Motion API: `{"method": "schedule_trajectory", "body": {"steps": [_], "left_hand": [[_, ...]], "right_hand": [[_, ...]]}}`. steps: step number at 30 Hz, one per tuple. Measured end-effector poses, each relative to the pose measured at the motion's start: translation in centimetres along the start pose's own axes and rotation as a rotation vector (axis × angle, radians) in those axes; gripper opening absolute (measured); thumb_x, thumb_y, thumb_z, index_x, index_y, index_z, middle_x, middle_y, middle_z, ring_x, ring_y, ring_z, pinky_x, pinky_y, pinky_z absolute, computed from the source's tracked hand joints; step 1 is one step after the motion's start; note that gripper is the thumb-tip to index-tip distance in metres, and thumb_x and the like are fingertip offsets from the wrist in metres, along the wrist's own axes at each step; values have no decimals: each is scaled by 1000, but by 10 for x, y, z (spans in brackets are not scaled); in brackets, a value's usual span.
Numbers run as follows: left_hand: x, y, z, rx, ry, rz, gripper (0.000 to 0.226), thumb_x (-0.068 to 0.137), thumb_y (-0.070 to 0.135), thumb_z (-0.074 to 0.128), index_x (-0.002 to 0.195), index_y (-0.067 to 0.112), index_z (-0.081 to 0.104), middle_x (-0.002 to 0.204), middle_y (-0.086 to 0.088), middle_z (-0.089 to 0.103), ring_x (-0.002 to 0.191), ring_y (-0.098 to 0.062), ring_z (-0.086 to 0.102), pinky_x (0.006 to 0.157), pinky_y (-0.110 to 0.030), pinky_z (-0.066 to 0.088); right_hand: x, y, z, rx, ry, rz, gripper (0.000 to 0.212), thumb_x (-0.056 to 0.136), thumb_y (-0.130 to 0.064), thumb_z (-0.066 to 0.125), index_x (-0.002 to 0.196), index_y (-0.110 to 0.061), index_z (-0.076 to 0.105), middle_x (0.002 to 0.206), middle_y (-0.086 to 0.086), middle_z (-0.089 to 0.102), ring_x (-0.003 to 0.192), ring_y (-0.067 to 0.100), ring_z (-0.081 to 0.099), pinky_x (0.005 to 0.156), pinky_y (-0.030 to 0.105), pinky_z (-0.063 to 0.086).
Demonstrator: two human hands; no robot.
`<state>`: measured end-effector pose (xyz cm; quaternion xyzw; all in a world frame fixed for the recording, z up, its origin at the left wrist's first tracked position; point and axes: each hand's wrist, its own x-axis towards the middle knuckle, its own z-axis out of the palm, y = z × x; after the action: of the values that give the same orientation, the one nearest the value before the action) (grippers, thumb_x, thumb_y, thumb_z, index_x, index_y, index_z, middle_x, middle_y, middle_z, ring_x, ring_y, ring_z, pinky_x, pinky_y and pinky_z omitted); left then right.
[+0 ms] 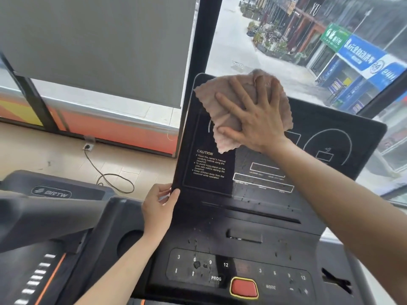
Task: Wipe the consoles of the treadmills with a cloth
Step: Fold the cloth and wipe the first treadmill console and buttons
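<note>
A gym floor beside a tall window, with a grey roller blind point(94, 47) drawn down far left of the CAUTION label point(210, 164) and a street beyond the glass. Left of and below the label stands a neighbouring treadmill point(50, 192). Just below-left of the label, the left hand point(159, 208) grips the lower corner of the console point(286, 219), thumb on the front and fingers curled round the edge, apparently steadying it. Above and just right of the label, the pink cloth point(224, 118) lies on the upright display; the right hand point(255, 117) presses it flat, fingers spread straight and clasping nothing. The display's long axis runs rightward from the label, and most of it lies right of and below the cloth, so the right hand is the nearer one and the stroke probably sweeps right. Well below the label, the key panel point(242, 268) shows dried spots, seemingly not yet wiped
</note>
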<state>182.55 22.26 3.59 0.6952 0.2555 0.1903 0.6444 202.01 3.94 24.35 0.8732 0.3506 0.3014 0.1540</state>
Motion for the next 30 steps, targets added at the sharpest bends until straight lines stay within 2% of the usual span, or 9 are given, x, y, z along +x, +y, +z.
{"method": "schedule_trajectory", "body": {"steps": [2, 5, 8, 13, 18, 22, 26, 28, 30], "left_hand": [[-1, 0, 1, -13, 13, -1, 15, 90, 19, 78, 102, 21, 69, 101, 4, 75, 100, -14, 72, 87, -25, 58], [-3, 1, 2, -47, 23, -17, 14, 90, 18, 77, 101, 22, 70, 101, 6, 75, 100, -13, 73, 82, -14, 57], [-5, -1, 4, -43, 35, -7, 14, 91, 18, 76, 102, 22, 69, 102, 6, 74, 101, -15, 73, 80, -10, 54], [-7, -3, 5, 37, 31, 31, 15, 93, 20, 73, 105, 23, 66, 105, 5, 73, 104, -11, 70, 93, -37, 59], [-17, -4, 1, 175, 15, 108, 27, 94, 17, 70, 118, 29, 63, 113, 8, 69, 104, -16, 70, 91, -44, 59], [-26, -9, -3, 401, -56, 245, 50, 92, 23, 70, 139, 28, 54, 130, 7, 64, 111, -21, 67, 90, -45, 57], [-43, -11, -1, 647, -51, 414, 67, 87, 38, 61, 148, 12, 48, 147, -8, 54, 134, -28, 52, 107, -49, 47], [-52, -12, 3, 663, -60, 560, 64, 86, 39, 58, 144, 11, 54, 142, -8, 56, 130, -28, 53, 105, -45, 46], [-56, -12, 10, 654, -154, 714, 56, 87, 35, 61, 139, 14, 61, 135, -4, 60, 123, -27, 58, 105, -42, 48]], "right_hand": [[-4, -2, 0, 3, 10, 42, 78, 92, -83, 25, 159, -47, 10, 172, -3, 10, 151, 53, 14, 119, 74, 6], [-22, -14, 9, 7, 44, 115, 75, 94, -80, 29, 159, -45, 16, 170, 0, 16, 148, 52, 26, 117, 74, 9], [-50, -31, 22, 18, 34, 95, 76, 93, -79, 32, 159, -43, 21, 170, 4, 19, 144, 52, 30, 116, 76, 11], [-114, -67, 52, 63, -44, 48, 76, 92, -79, 36, 158, -42, 26, 169, 3, 15, 143, 49, 24, 115, 75, 3], [-162, -89, 66, 107, -76, 9, 73, 94, -77, 34, 158, -44, 23, 169, -2, 12, 146, 47, 27, 119, 68, -3], [-164, -87, 66, 127, -85, 16, 71, 94, -77, 34, 157, -46, 23, 169, -6, 17, 144, 44, 37, 120, 66, 2], [-152, -68, 63, 134, -36, 38, 68, 97, -74, 32, 157, -45, 25, 168, -10, 19, 141, 38, 34, 121, 64, 5], [-137, -50, 57, 125, 18, 124, 66, 98, -72, 33, 157, -44, 27, 168, -9, 20, 142, 37, 34, 122, 65, 10], [-116, -28, 48, 105, 63, 212, 68, 98, -73, 33, 158, -42, 26, 168, -6, 21, 141, 38, 38, 121, 67, 16]]}}
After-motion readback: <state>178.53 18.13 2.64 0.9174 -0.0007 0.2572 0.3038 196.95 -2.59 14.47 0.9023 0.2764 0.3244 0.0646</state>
